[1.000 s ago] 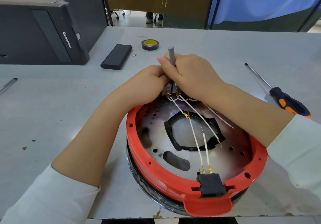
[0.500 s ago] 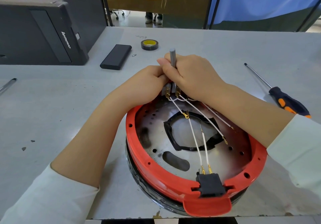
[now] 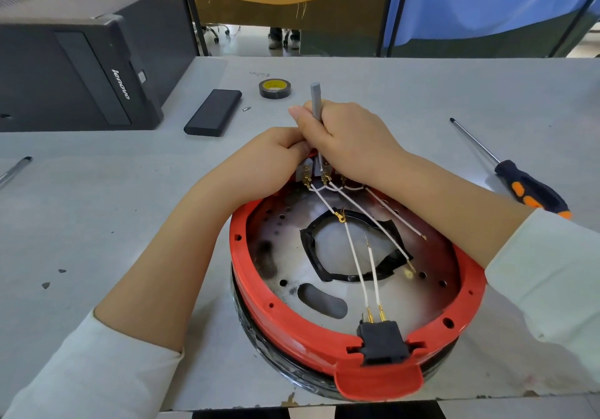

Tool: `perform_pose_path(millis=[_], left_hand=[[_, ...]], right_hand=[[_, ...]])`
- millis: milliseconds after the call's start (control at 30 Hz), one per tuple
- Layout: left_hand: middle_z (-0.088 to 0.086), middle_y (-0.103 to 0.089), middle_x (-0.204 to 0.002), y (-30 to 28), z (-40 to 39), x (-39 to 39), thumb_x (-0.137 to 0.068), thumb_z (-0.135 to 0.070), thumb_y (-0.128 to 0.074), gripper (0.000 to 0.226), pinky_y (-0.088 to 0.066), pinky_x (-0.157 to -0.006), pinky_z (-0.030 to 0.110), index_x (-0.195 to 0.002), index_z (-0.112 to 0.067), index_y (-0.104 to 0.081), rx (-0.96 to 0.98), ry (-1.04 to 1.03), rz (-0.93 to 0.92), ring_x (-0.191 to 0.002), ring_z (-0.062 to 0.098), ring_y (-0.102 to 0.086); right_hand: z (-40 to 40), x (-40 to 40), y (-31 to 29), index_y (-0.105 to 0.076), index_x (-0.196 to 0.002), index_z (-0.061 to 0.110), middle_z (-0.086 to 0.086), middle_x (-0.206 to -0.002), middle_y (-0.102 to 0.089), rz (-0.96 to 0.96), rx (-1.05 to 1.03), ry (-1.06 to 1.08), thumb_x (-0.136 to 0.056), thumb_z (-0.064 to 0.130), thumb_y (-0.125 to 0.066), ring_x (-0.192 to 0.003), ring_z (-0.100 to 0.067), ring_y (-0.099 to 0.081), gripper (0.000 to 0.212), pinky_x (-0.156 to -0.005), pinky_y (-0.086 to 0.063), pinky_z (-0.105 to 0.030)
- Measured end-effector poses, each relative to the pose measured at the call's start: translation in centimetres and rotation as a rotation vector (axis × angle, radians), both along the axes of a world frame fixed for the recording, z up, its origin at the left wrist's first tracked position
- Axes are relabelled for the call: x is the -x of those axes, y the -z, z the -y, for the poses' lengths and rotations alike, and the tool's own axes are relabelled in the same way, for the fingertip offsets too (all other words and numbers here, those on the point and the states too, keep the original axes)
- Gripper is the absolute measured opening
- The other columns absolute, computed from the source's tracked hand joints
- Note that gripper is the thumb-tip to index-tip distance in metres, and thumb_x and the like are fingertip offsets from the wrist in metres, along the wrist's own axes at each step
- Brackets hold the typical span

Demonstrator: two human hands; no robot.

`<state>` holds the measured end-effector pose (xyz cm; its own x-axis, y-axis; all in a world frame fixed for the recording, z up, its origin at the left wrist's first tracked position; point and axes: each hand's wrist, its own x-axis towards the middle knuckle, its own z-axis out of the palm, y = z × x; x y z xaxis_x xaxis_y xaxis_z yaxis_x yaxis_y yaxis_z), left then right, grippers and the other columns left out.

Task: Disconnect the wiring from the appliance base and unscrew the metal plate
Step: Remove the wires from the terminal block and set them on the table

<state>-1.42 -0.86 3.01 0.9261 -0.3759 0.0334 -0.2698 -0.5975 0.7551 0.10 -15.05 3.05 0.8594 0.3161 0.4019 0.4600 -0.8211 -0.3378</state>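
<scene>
A round appliance base with a red rim (image 3: pixel 279 314) lies upside down near the table's front edge, its perforated metal plate (image 3: pixel 285 256) facing up. Several white wires (image 3: pixel 355 256) run from a terminal block (image 3: pixel 306 171) at the far rim; two reach a black plug socket (image 3: pixel 383 342) at the near rim. My right hand (image 3: pixel 350 140) grips a thin grey screwdriver (image 3: pixel 315 98), held upright over the terminal block. My left hand (image 3: pixel 263 162) pinches the block beside it; its fingertips are hidden under the right hand.
A black-and-orange screwdriver (image 3: pixel 529 188) lies on the grey table (image 3: pixel 97 210) at the right. Behind the hands sit a roll of black tape (image 3: pixel 274 89), a flat black case (image 3: pixel 214 112) and a small loose bit (image 3: pixel 246 109). A black computer tower (image 3: pixel 81 71) fills the back left.
The loose wire ends over the plate have shifted slightly. Both hands stay at the terminal block with the grey screwdriver held upright.
</scene>
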Motion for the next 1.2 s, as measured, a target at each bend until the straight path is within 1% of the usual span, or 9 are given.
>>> perform_pose_path(millis=[100,200,333,567,767,900,1000,1133,1200], left_hand=[[-0.006,-0.068,-0.109,0.0,-0.1,0.0,-0.101,-0.023,-0.039,0.028,-0.04,-0.084,0.014,-0.107,-0.033,-0.064,0.013,0.026,0.009,-0.104,0.011,-0.059],[-0.016,-0.067,-0.099,-0.1,-0.1,0.0,-0.1,-0.023,-0.04,0.027,-0.035,-0.068,-0.004,-0.098,-0.037,-0.064,0.031,0.025,0.012,-0.091,-0.004,-0.057],[-0.015,-0.068,-0.101,0.0,-0.1,0.0,-0.101,-0.022,-0.04,0.029,-0.038,-0.074,-0.001,-0.103,-0.032,-0.066,0.045,0.046,0.015,-0.094,-0.003,-0.059],[-0.013,-0.067,-0.107,0.2,-0.2,-0.2,-0.101,-0.024,-0.039,0.03,-0.039,-0.084,0.011,-0.115,-0.029,-0.065,0.033,0.029,0.009,-0.1,0.002,-0.059],[-0.017,-0.067,-0.1,0.2,-0.2,-0.3,-0.1,-0.023,-0.04,0.029,-0.039,-0.075,0.005,-0.109,-0.03,-0.066,0.04,0.04,0.026,-0.093,-0.005,-0.058],[-0.012,-0.067,-0.1,0.2,-0.1,-0.3,-0.101,-0.022,-0.039,0.029,-0.039,-0.076,0.008,-0.109,-0.027,-0.066,0.035,0.033,0.021,-0.092,0.003,-0.058],[-0.013,-0.066,-0.097,0.2,-0.1,-0.2,-0.101,-0.02,-0.039,0.028,-0.038,-0.074,0.004,-0.108,-0.026,-0.066,0.038,0.031,0.011,-0.09,0.003,-0.057],[-0.009,-0.066,-0.11,0.2,-0.1,-0.1,-0.101,-0.02,-0.039,0.03,-0.041,-0.089,0.021,-0.114,-0.025,-0.065,0.051,0.027,-0.003,-0.103,0.007,-0.058],[-0.009,-0.065,-0.113,0.2,-0.1,-0.1,-0.101,-0.021,-0.038,0.029,-0.039,-0.089,0.02,-0.115,-0.025,-0.064,0.043,0.023,-0.002,-0.106,0.007,-0.056]], right_hand=[[0.5,0.7,-0.6,-0.04,-0.062,0.018,0.005,-0.054,-0.047,0.019,-0.175,-0.053,-0.1,0.042,-0.037,-0.051,-0.011,-0.047,0.045,-0.053,-0.035,-0.031],[1.4,0.8,-2.1,-0.05,-0.067,0.012,0.008,-0.043,-0.053,-0.069,-0.451,-0.081,-0.099,0.034,-0.044,-0.036,-0.006,-0.049,0.04,-0.042,-0.036,-0.015],[2.4,1.4,-1.8,-0.052,-0.067,0.015,0.004,-0.043,-0.058,-0.252,-0.44,-0.047,-0.097,0.033,-0.047,-0.029,-0.007,-0.043,0.035,-0.037,-0.035,-0.014],[2.9,2.1,-0.1,-0.047,-0.067,0.02,0.003,-0.046,-0.059,-0.167,-0.598,0.023,-0.088,0.028,-0.063,-0.033,-0.005,-0.047,0.028,-0.037,-0.033,-0.012],[3.0,3.2,-1.2,-0.051,-0.075,0.02,-0.002,-0.053,-0.064,-0.167,-0.646,-0.098,-0.088,0.03,-0.066,-0.033,-0.006,-0.047,0.022,-0.038,-0.035,-0.015],[3.6,4.4,-2.9,-0.061,-0.091,0.026,0.0,-0.064,-0.069,-0.24,-0.489,-0.177,-0.091,0.042,-0.057,-0.031,-0.017,-0.047,0.017,-0.04,-0.04,-0.02],[3.7,5.6,-3.1,-0.062,-0.086,0.032,0.001,-0.061,-0.068,-0.361,-0.276,-0.147,-0.095,0.043,-0.049,-0.033,-0.017,-0.046,0.019,-0.04,-0.041,-0.023],[3.4,6.7,-2.0,-0.056,-0.083,0.037,0.014,-0.071,-0.061,-0.36,0.236,0.024,-0.086,0.045,-0.06,-0.059,-0.001,-0.052,0.01,-0.054,-0.037,-0.024],[3.1,7.2,-1.8,-0.051,-0.078,0.038,0.017,-0.07,-0.052,-0.333,0.33,0.057,-0.081,0.047,-0.065,-0.067,0.001,-0.048,0.016,-0.054,-0.031,-0.022]])
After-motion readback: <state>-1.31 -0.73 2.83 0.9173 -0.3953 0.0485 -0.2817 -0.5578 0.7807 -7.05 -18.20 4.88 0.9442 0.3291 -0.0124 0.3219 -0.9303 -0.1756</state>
